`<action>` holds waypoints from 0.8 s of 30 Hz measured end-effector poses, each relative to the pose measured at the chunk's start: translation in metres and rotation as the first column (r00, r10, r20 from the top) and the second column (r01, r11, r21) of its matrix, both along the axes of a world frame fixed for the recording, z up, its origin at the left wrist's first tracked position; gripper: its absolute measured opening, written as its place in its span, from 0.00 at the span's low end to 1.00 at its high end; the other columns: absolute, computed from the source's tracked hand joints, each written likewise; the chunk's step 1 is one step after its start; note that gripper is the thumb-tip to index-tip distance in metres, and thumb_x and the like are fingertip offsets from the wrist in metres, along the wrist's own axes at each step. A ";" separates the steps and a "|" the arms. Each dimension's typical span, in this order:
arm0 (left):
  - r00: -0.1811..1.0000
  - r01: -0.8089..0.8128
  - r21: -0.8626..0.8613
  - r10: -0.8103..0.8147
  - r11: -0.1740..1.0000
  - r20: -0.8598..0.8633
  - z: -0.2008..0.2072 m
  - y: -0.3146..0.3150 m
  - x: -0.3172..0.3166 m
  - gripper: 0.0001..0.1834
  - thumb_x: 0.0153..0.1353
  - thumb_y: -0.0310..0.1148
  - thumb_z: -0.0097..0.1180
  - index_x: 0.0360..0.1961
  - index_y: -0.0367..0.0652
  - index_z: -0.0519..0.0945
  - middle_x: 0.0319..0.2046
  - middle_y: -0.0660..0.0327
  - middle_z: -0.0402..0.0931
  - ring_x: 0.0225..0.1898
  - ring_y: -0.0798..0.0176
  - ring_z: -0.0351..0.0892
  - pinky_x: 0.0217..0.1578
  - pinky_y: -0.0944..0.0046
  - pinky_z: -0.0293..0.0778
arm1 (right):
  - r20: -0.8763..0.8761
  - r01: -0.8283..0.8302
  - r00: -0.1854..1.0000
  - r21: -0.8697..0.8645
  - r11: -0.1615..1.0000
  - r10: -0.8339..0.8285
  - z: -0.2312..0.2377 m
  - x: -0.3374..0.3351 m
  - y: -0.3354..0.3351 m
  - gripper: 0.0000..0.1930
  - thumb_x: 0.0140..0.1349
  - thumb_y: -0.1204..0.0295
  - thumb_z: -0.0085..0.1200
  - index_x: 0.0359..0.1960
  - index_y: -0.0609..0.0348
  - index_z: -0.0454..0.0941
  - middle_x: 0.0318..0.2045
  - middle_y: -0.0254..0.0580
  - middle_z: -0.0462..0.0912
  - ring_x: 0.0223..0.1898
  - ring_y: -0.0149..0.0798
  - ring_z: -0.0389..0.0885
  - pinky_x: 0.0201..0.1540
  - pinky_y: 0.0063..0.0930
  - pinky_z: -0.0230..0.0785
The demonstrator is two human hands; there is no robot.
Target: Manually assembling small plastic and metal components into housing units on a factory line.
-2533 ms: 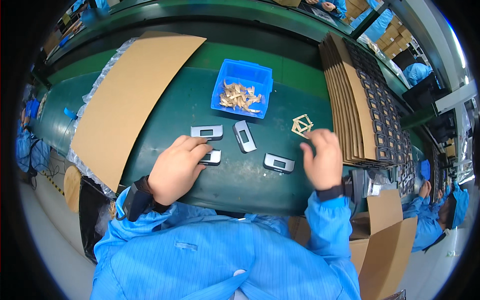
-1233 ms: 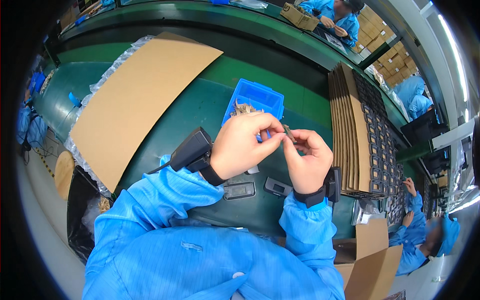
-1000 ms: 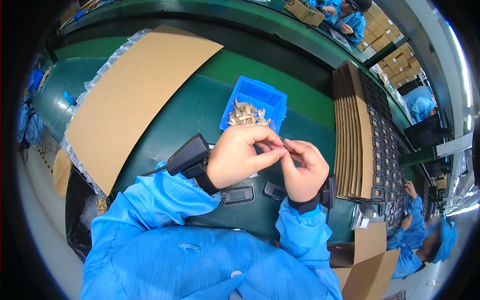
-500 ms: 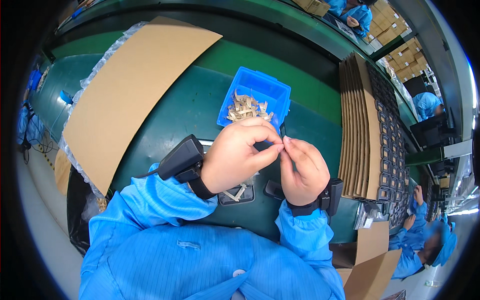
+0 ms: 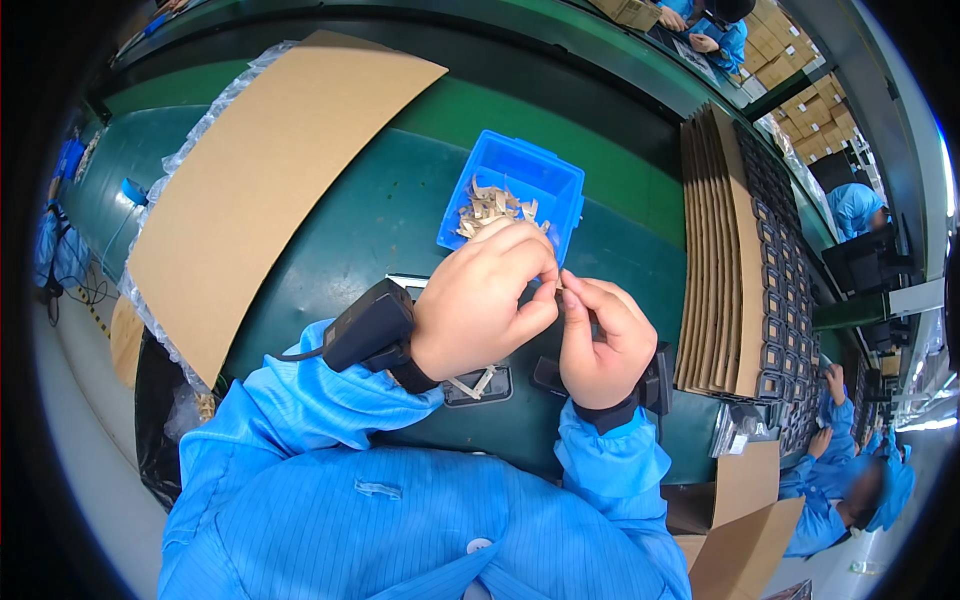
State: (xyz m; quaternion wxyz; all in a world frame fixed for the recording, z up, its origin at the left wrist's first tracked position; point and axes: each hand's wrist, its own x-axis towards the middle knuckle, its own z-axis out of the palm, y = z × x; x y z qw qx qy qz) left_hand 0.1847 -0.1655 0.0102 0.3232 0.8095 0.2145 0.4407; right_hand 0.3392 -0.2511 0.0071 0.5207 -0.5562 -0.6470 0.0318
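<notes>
My left hand and my right hand meet above the bench, just on the near side of a blue plastic bin. Both are closed in a pinch, thumbs against forefingers. A small tan strip shows between the fingertips, mostly hidden by them. Loose tan strips lie heaped in the bin. Partly under my left wrist is a dark shallow tray-like part with pale strips on it. Each wrist wears a black device on a band.
A large cardboard sheet covers the left of the green bench. Upright cardboard sheets stand at the right, beside rows of black framed parts. An open carton sits at lower right. Co-workers in blue are beyond the bench.
My fingertips have parted slightly, and a bit of tan strip now shows between them. My left hand's fingers have curled more. The bin and the sheets stay put.
</notes>
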 end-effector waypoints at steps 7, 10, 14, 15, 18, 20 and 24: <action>0.948 -0.259 0.337 0.304 0.905 -0.089 0.005 0.026 -0.011 0.07 0.54 0.22 0.65 0.33 0.39 0.79 0.34 0.55 0.80 0.38 0.47 0.80 0.39 0.54 0.77 | -0.702 -0.078 0.707 -0.203 0.976 -0.089 0.004 0.008 -0.003 0.09 0.72 0.81 0.54 0.49 0.72 0.82 0.40 0.48 0.87 0.43 0.38 0.89 0.40 0.22 0.81; 0.927 -0.306 0.312 0.357 0.899 -0.118 0.000 0.034 -0.014 0.05 0.58 0.24 0.66 0.35 0.39 0.83 0.31 0.53 0.82 0.31 0.48 0.84 0.31 0.55 0.79 | -0.791 -0.140 0.608 -0.183 0.973 -0.061 0.002 0.018 -0.002 0.09 0.73 0.79 0.53 0.49 0.71 0.80 0.41 0.49 0.87 0.43 0.41 0.90 0.41 0.22 0.82; 0.933 -0.315 0.197 0.341 0.928 -0.115 -0.003 0.032 -0.011 0.04 0.58 0.25 0.67 0.34 0.38 0.84 0.32 0.52 0.84 0.31 0.49 0.85 0.32 0.56 0.80 | -0.894 -0.225 0.448 -0.122 0.967 -0.008 -0.001 0.019 -0.001 0.07 0.73 0.79 0.52 0.48 0.70 0.79 0.42 0.50 0.87 0.45 0.44 0.90 0.45 0.24 0.84; 0.934 -0.277 0.271 0.324 0.922 -0.148 -0.002 0.033 -0.013 0.06 0.58 0.25 0.66 0.37 0.38 0.84 0.31 0.52 0.84 0.31 0.51 0.86 0.32 0.58 0.80 | -0.913 -0.247 0.408 -0.100 0.964 0.009 -0.001 0.018 -0.001 0.07 0.73 0.79 0.51 0.48 0.70 0.79 0.42 0.51 0.87 0.46 0.44 0.89 0.45 0.24 0.84; 0.958 -0.197 0.149 0.223 0.969 -0.181 0.004 0.026 -0.013 0.10 0.60 0.25 0.66 0.43 0.36 0.84 0.32 0.53 0.85 0.33 0.58 0.87 0.34 0.63 0.81 | -0.926 -0.262 0.378 -0.076 0.962 0.030 -0.004 0.017 -0.001 0.07 0.73 0.80 0.51 0.49 0.69 0.77 0.44 0.51 0.86 0.48 0.45 0.89 0.47 0.24 0.84; 0.978 -0.143 -0.049 0.133 0.989 -0.162 0.008 0.016 -0.009 0.11 0.62 0.24 0.65 0.46 0.35 0.83 0.33 0.54 0.85 0.34 0.62 0.88 0.35 0.65 0.81 | -0.922 -0.253 0.385 -0.063 0.965 0.041 -0.005 0.014 -0.001 0.07 0.73 0.80 0.52 0.49 0.68 0.77 0.45 0.51 0.86 0.49 0.45 0.88 0.48 0.24 0.83; 0.993 0.092 -0.491 -0.040 0.866 0.115 0.010 0.003 -0.001 0.11 0.63 0.22 0.64 0.46 0.31 0.81 0.39 0.57 0.84 0.41 0.67 0.86 0.40 0.67 0.82 | -0.919 -0.298 0.389 -0.057 0.953 0.066 -0.008 0.006 -0.001 0.09 0.70 0.83 0.53 0.51 0.67 0.76 0.47 0.49 0.85 0.52 0.43 0.86 0.52 0.27 0.81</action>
